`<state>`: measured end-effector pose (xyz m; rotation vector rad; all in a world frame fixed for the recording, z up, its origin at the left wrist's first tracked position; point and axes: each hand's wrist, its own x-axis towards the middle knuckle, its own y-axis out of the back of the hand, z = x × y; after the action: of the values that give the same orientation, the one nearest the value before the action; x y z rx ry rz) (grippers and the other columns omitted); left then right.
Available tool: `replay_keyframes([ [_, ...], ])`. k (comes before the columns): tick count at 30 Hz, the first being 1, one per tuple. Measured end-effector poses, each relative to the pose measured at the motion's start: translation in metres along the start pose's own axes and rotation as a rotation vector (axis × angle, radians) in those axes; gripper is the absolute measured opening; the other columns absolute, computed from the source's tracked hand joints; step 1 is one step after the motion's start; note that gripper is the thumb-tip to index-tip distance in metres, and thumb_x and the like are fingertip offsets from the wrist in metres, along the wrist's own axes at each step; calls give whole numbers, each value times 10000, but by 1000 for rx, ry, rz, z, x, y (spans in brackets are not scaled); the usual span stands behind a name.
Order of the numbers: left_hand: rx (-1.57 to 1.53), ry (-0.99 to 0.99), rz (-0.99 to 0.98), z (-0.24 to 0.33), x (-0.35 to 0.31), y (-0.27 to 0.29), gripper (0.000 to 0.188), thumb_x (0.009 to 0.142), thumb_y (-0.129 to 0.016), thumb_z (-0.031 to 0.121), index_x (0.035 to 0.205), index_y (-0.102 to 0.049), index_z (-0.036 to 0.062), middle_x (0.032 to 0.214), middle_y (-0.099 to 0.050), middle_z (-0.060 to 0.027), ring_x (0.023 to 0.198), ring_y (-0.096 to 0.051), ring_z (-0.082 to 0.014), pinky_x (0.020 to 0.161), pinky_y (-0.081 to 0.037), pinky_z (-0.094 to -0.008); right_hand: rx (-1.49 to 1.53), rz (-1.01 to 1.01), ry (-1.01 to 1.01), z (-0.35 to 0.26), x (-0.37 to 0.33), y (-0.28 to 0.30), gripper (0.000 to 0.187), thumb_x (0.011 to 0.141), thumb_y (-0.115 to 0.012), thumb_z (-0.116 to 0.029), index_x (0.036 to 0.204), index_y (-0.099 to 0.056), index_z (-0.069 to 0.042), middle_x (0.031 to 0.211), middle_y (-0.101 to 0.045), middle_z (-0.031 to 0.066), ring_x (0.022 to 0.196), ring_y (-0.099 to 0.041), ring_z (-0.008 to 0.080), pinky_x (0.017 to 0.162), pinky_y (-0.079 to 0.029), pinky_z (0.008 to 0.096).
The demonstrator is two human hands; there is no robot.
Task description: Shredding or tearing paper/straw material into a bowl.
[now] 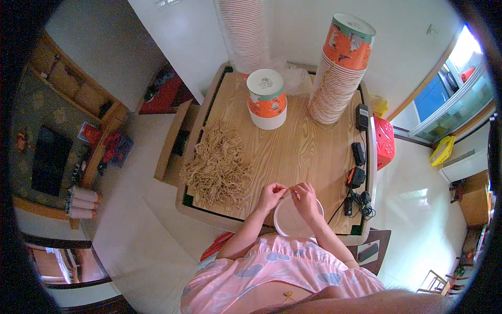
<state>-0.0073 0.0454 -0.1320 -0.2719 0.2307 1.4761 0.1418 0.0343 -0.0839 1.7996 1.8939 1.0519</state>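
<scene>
Tan string heap [219, 170] on bench [287, 157]. Left hand [272, 196]: fingers pinched together. White tub [288, 220] below hands, at near bench edge. Right hand [306, 200]: fingers likewise pinched; cannot tell what either holds. Black adapters [358, 154] along right edge.

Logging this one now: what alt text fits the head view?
A person's left hand and right hand meet, fingertips close together, over a white round tub at a wooden table's near edge; anything between them is too small to identify. A heap of tan cord lies to the left; stacks of paper buckets stand farther back.
</scene>
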Motion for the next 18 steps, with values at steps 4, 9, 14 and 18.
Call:
replay_keyframes([
  [4,-13,-3,-9,7,-3,0,93,801,-629,106,827,-615,18,734,-617,-21,629,-556,-91,585,-459,-234,70,-15,-39,-5,3,3,68,707,-635,-83,768,-637,-55,794,-596,107,807,-542,296,740,-438,389],
  [9,-76,34,-34,10,-1,-1,98,805,-625,119,838,-615,28,733,-612,-14,626,-552,-92,586,-455,-231,156,-84,-131,1,7,2,75,702,-648,-93,755,-628,-45,790,-594,122,808,-544,304,723,-446,395],
  [14,-154,35,-45,1,5,0,93,809,-622,125,849,-614,42,732,-609,-6,620,-544,-89,577,-451,-228,144,30,-32,2,8,5,66,699,-644,-81,737,-601,-48,764,-587,124,776,-555,305,686,-456,390],
  [18,-14,21,-42,1,9,-4,86,806,-625,116,857,-625,48,733,-612,-1,634,-545,-86,577,-453,-229,177,-63,-81,7,10,8,66,706,-633,-72,757,-597,-49,746,-600,126,717,-577,302,652,-469,380],
])
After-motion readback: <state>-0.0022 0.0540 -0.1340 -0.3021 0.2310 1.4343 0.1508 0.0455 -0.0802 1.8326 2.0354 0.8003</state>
